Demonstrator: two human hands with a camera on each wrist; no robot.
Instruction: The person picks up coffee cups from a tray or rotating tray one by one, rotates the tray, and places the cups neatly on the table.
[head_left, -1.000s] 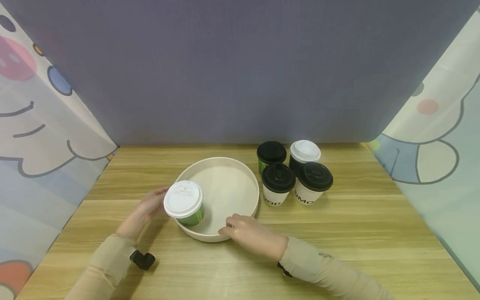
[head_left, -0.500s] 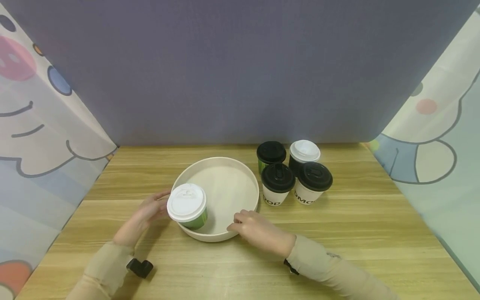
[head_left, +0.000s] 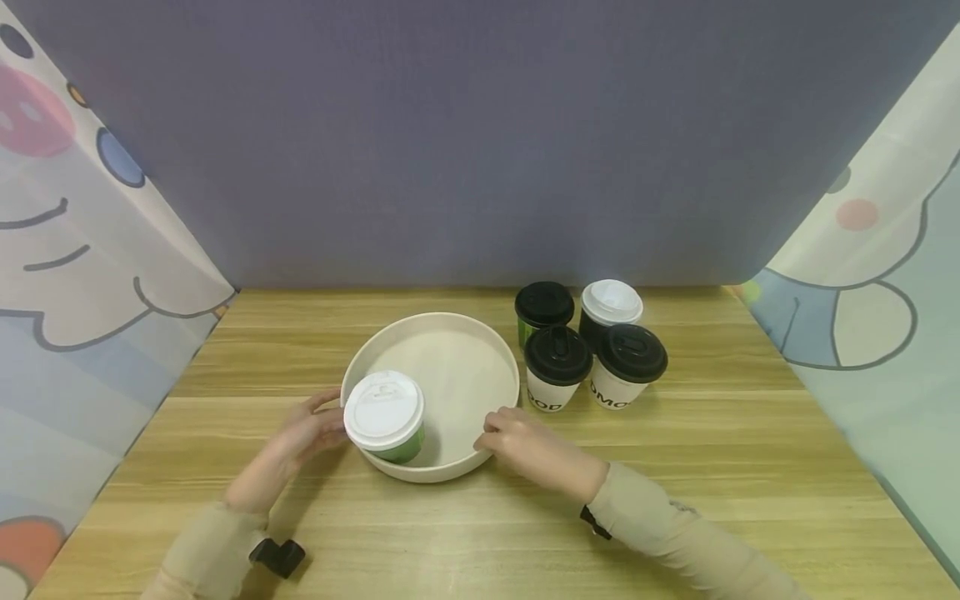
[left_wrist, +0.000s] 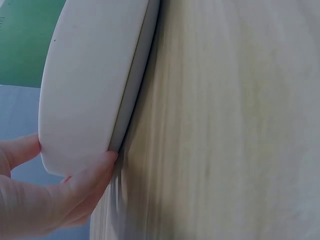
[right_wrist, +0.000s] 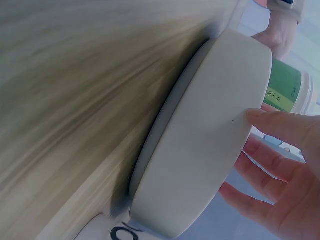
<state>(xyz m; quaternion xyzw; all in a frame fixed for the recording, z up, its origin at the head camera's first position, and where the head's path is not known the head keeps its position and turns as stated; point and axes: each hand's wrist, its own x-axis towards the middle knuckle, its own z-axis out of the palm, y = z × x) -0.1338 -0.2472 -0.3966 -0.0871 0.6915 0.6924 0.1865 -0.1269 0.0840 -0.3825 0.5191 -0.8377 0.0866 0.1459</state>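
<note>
A round cream tray (head_left: 468, 358) with a low wall lies on the wooden table. Inside it, at the near left, stands a green paper cup (head_left: 402, 448) with a white lid (head_left: 384, 408). My left hand (head_left: 303, 435) holds the tray's left side; in the left wrist view, its fingers (left_wrist: 82, 187) meet the wall near the rim and near the base. At the near right, my right hand (head_left: 536, 450) pinches the rim. The right wrist view has the thumb (right_wrist: 280, 122) against the outer wall and the other fingers over the rim, their tips partly hidden.
Right of the tray several lidded cups stand close together: a green one with a black lid (head_left: 544, 303), a black one with a white lid (head_left: 611, 302), and white ones with black lids (head_left: 557, 355). A grey panel (head_left: 480, 150) rises behind the table (head_left: 720, 467).
The tray has turned counterclockwise, carrying the green cup a little right and nearer. My right hand has moved right and slightly away along the rim's path; my left hand has shifted slightly nearer.
</note>
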